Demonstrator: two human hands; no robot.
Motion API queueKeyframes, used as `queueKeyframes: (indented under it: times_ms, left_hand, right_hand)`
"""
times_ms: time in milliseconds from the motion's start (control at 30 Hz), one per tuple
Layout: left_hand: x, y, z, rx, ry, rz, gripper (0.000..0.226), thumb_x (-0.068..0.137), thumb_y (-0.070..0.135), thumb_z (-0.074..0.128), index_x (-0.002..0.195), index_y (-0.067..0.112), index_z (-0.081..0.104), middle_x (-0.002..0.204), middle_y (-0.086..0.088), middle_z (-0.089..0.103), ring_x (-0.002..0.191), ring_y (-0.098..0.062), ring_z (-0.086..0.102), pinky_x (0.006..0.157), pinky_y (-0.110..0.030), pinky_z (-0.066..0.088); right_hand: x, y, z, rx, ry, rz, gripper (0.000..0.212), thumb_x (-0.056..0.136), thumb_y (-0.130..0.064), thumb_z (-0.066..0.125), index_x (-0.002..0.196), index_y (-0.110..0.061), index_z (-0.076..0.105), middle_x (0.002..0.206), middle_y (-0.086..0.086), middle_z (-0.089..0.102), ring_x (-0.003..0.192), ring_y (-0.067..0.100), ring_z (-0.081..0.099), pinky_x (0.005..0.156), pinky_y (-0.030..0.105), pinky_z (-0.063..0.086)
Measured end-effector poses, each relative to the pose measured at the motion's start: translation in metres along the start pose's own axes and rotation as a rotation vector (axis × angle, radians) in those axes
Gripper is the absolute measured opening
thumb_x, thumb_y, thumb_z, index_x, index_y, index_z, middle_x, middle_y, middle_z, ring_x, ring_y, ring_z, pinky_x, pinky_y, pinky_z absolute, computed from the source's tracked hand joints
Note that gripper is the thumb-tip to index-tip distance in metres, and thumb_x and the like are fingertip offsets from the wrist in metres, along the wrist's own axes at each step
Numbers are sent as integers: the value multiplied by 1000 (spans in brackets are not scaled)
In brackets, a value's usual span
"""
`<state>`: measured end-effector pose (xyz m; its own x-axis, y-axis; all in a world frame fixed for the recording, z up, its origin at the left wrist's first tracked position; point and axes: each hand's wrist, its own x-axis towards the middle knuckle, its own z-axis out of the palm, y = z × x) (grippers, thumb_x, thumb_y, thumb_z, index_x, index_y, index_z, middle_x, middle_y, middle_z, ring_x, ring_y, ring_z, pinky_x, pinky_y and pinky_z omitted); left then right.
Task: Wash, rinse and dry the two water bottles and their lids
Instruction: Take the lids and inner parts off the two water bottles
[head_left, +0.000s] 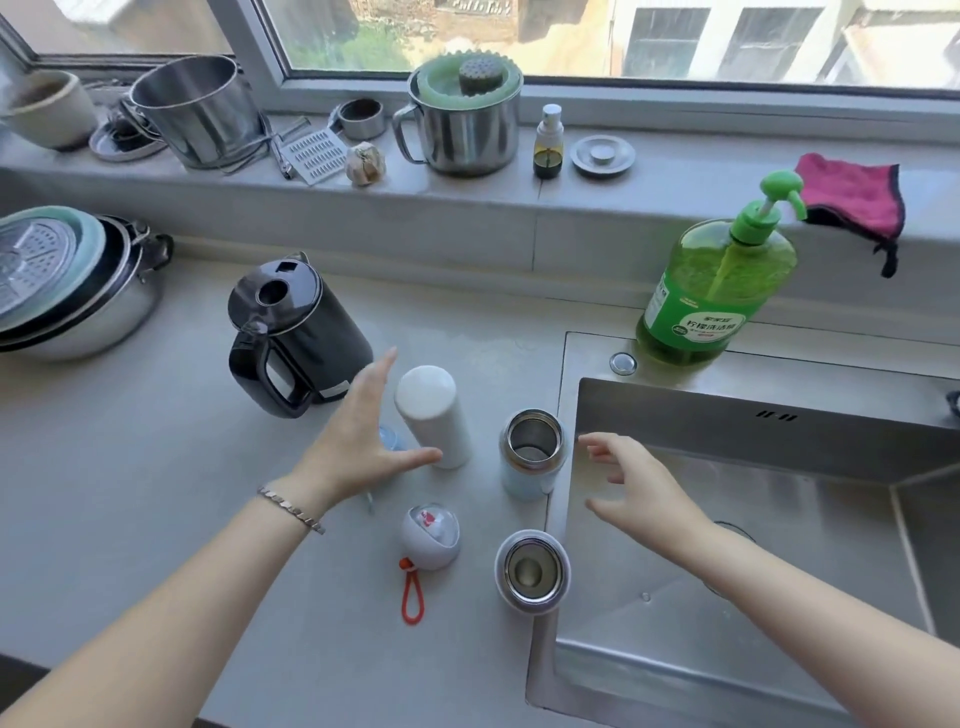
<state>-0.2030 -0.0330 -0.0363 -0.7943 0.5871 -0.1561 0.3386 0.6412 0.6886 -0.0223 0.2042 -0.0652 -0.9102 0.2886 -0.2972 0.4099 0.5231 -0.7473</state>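
Observation:
Two lidless steel-lined bottles stand on the counter by the sink: a pale blue bottle (531, 467) and, nearer me, a white bottle (532, 571). A white cylindrical piece (432, 415) stands upright left of the blue bottle. A round grey-white lid (430, 536) with an orange loop lies in front of it. A small blue lid (393, 440) peeks out behind my left hand (358, 441), which is spread open beside the white cylinder, thumb near its base. My right hand (636, 483) hovers with relaxed fingers just right of the blue bottle, holding nothing.
A black kettle (296, 332) stands behind my left hand. The steel sink (779, 447) lies to the right, with a green dish-soap pump bottle (711, 291) at its back edge. A pink cloth (854, 197) hangs off the sill. Stacked pots (67, 280) sit at the far left.

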Motion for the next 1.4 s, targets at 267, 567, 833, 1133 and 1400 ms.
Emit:
queueKeyframes:
  times_ms: [267, 567, 833, 1133, 1400]
  left_hand:
    - [29, 48, 4, 454, -119, -41, 60, 77, 38, 69, 131, 30, 44, 116, -5, 50, 112, -25, 48, 89, -33, 42]
    - [-37, 164, -38, 316, 488, 298, 59, 67, 60, 58, 120, 34, 55, 95, 3, 53, 95, -16, 49, 73, -27, 36]
    - [-89, 248, 32, 11, 54, 470, 53, 60, 64, 55, 108, 45, 44, 97, 12, 54, 95, -5, 51, 82, -27, 43]
    - [-97, 231, 133, 310, -70, 1110, 53, 91, 60, 28, 105, 12, 44, 82, -10, 55, 57, -23, 49, 40, -22, 36]
    - [-115, 279, 177, 223, -193, 187, 48, 85, 68, 23, 80, 22, 34, 71, 3, 49, 75, -24, 49, 62, -33, 31]
  right_hand:
    - [-19, -8, -20, -24, 48, -43, 58, 76, -1, 67, 128, -17, 48, 117, -6, 46, 114, 8, 48, 97, 19, 38]
    - [-55, -60, -76, 48, 318, -378, 42, 77, -13, 72, 116, -14, 60, 114, -8, 54, 108, -1, 47, 94, 12, 39]
    - [-110, -68, -109, 120, 164, -410, 85, 54, -37, 86, 125, -45, 40, 117, -25, 55, 110, -4, 51, 91, 12, 41]
    - [-177, 15, -106, -87, -61, -82, 53, 51, -39, 64, 103, -34, 52, 89, -15, 62, 79, 7, 60, 68, 30, 51]
    - [-184, 48, -113, -377, 282, -21, 36, 61, -23, 61, 95, -27, 51, 84, -10, 57, 76, 15, 52, 56, 21, 31]
